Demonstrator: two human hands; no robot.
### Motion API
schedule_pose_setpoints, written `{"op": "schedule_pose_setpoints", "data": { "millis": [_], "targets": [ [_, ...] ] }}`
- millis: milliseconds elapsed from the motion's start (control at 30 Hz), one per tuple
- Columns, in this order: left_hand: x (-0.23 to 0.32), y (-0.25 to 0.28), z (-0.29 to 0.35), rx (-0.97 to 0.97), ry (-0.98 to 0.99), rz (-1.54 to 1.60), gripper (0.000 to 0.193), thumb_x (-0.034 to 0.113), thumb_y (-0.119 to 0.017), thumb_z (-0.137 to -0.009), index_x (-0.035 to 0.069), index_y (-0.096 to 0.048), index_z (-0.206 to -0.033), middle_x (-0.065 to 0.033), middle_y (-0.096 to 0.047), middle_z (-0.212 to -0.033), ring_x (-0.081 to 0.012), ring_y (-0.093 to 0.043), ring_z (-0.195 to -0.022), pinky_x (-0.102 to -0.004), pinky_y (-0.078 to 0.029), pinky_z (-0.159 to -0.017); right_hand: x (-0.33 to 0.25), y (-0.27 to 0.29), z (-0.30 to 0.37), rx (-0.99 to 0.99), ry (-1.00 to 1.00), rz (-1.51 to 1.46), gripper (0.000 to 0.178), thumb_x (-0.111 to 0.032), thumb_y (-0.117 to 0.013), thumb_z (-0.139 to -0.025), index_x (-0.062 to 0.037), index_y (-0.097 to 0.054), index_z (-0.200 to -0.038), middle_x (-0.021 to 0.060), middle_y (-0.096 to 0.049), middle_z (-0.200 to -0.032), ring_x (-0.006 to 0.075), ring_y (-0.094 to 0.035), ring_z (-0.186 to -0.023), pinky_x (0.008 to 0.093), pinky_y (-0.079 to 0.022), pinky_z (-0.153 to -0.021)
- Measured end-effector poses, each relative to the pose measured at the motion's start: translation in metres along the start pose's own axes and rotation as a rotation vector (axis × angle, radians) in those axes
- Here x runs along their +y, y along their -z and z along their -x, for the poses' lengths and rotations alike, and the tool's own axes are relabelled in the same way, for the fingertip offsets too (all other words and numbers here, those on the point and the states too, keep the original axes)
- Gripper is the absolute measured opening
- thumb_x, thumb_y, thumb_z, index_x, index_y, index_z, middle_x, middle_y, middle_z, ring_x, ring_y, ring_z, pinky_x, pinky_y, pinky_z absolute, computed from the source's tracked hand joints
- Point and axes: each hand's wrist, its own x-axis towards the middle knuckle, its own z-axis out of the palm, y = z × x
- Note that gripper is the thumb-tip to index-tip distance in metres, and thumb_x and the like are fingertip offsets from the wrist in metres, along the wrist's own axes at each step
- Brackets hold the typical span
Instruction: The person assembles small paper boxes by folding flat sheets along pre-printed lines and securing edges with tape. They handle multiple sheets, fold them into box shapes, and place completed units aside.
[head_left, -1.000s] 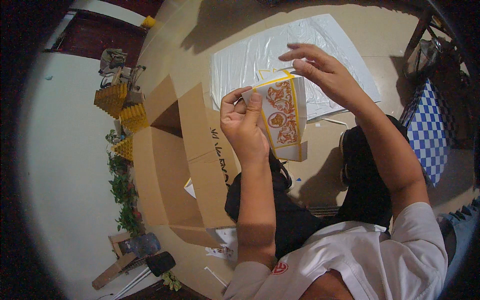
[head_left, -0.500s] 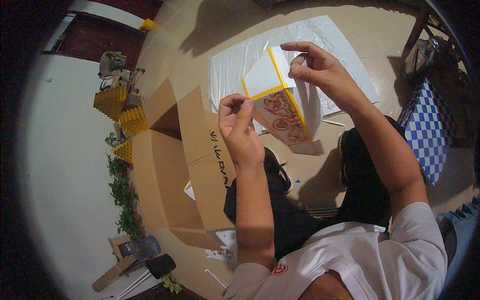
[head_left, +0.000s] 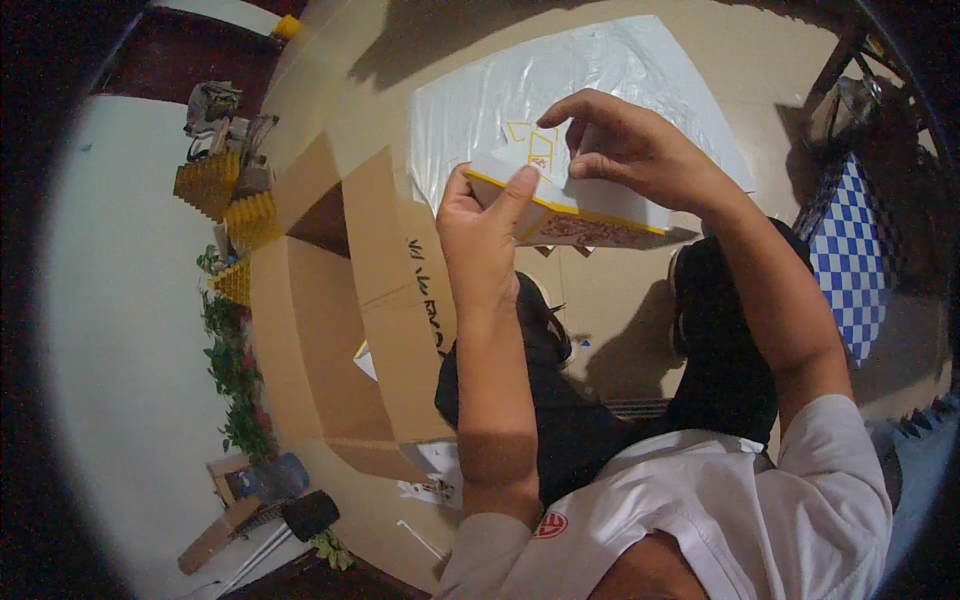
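Three yellow stacks [head_left: 207, 188], one brown box [head_left: 385, 290] and one held carton [head_left: 595, 228] show.

Dim indoor light, glare on plastic wrap [head_left: 610, 65], shadows across the floor [head_left: 770, 110], bent edges, blackened corners

A: Left hand [head_left: 485, 235]?
B: Pinching carton [head_left: 600, 232], thumb over its yellow edge.
A: Right hand [head_left: 640, 155]?
B: Fingers curved, apart from thumb; carton contact unclear.
A: Surroundings?
B: White sheet [head_left: 455, 115] beyond; open box [head_left: 400, 300] at left.
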Motion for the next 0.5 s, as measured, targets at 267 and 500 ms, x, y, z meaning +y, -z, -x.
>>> {"op": "schedule_pose_setpoints", "data": {
  "millis": [267, 500],
  "targets": [
    [-0.008, 0.010, -0.004, 0.167, -0.101, -0.058, 0.021, 0.008, -0.070, -0.084, 0.002, -0.056, -0.097, -0.0057, -0.063, -0.095, -0.0120, -0.057, -0.087, -0.0265, -0.045, -0.082, -0.006, -0.001, -0.001, 0.007, -0.147, 0.046, 0.027, -0.015, -0.070, -0.085, -0.0083, -0.058, -0.108, 0.0000, -0.060, -0.101, 0.0089, -0.055, -0.092, 0.0269, -0.048, -0.083],
    [-0.006, 0.003, 0.000, -0.170, 0.102, -0.187, 0.030, 0.022, -0.057, -0.096, 0.004, -0.054, -0.119, -0.0053, -0.062, -0.106, -0.0121, -0.055, -0.098, -0.0285, -0.041, -0.089, 0.013, -0.003, -0.005, -0.034, 0.018, -0.211, 0.023, -0.001, -0.067, -0.083, -0.0080, -0.064, -0.105, 0.0005, -0.062, -0.096, 0.0115, -0.057, -0.092, 0.0289, -0.048, -0.086]
  ]
}}
